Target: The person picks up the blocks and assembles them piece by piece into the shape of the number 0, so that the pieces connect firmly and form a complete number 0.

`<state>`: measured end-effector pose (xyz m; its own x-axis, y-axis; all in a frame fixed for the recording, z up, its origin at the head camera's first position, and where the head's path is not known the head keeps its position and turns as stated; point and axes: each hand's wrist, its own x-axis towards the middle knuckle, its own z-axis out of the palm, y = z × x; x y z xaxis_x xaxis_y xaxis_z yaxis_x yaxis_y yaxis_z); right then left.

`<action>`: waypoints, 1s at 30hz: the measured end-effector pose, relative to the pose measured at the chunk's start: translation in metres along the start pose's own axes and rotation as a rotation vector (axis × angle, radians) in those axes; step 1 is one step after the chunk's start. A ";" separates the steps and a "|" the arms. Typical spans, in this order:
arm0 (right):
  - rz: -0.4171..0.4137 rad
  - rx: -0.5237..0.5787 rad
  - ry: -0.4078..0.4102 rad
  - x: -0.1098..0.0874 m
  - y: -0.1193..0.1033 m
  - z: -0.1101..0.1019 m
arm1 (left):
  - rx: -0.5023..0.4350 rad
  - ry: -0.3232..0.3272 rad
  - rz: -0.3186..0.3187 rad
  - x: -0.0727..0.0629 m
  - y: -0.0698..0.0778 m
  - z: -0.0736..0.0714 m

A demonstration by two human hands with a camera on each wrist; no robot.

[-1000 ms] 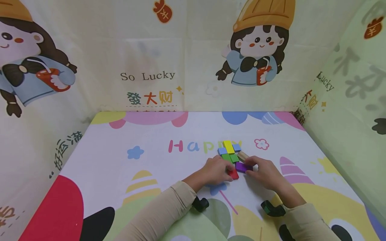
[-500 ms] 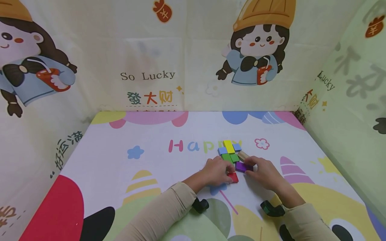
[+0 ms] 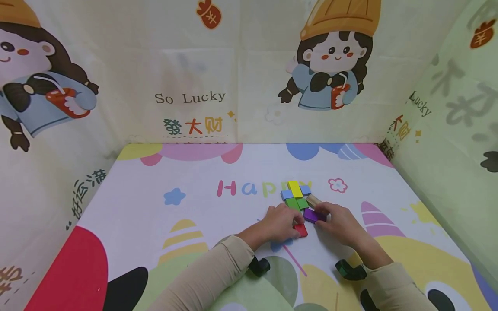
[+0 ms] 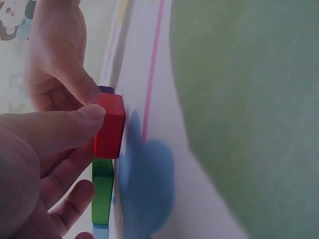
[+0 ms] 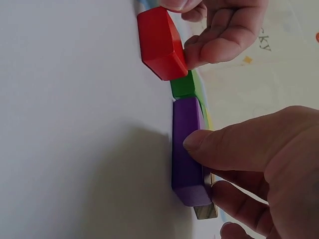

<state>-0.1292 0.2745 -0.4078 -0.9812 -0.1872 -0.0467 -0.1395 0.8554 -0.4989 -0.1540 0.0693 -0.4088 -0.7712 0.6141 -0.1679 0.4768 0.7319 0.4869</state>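
My left hand (image 3: 279, 222) pinches a red block (image 4: 109, 125) between thumb and fingers at the near end of a group of coloured blocks. Opposite it, my right hand (image 3: 342, 222) holds a long purple block (image 5: 188, 149), thumb on its near face and fingers behind. Beyond these two lie green blocks (image 3: 292, 203), a yellow block (image 3: 295, 189) flanked by blue blocks (image 3: 286, 195), and a brownish, wood-coloured block (image 3: 312, 201) by the right fingertips. In the head view the left fingers partly cover the red block.
The blocks lie on a table (image 3: 241, 172) covered with a printed cartoon cloth. Hanging cloth (image 3: 256, 77) with printed figures encloses the back and both sides. Dark curved pieces (image 3: 350, 270) sit at both wrists, beside the beige sleeves (image 3: 400, 287).
My left hand has drawn the red block slightly toward me, opening a gap between it and the purple block. The right hand and the other blocks stay nearly the same.
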 end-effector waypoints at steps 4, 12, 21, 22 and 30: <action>-0.003 -0.006 0.001 0.000 0.001 0.000 | 0.007 -0.003 -0.003 0.000 0.000 0.002; -0.017 -0.019 -0.011 -0.003 0.004 -0.001 | 0.026 0.013 0.009 -0.001 0.000 0.005; -0.048 -0.023 -0.021 -0.006 0.004 -0.003 | 0.056 0.033 0.019 -0.003 -0.001 0.005; -0.048 -0.021 -0.026 -0.007 0.003 -0.003 | 0.058 0.033 0.016 -0.004 -0.001 0.005; -0.031 -0.019 -0.068 -0.015 0.000 -0.003 | 0.050 0.041 -0.013 -0.009 -0.009 -0.001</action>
<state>-0.1149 0.2789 -0.4042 -0.9652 -0.2456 -0.0904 -0.1728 0.8575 -0.4846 -0.1518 0.0572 -0.4111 -0.7938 0.5923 -0.1380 0.4862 0.7543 0.4411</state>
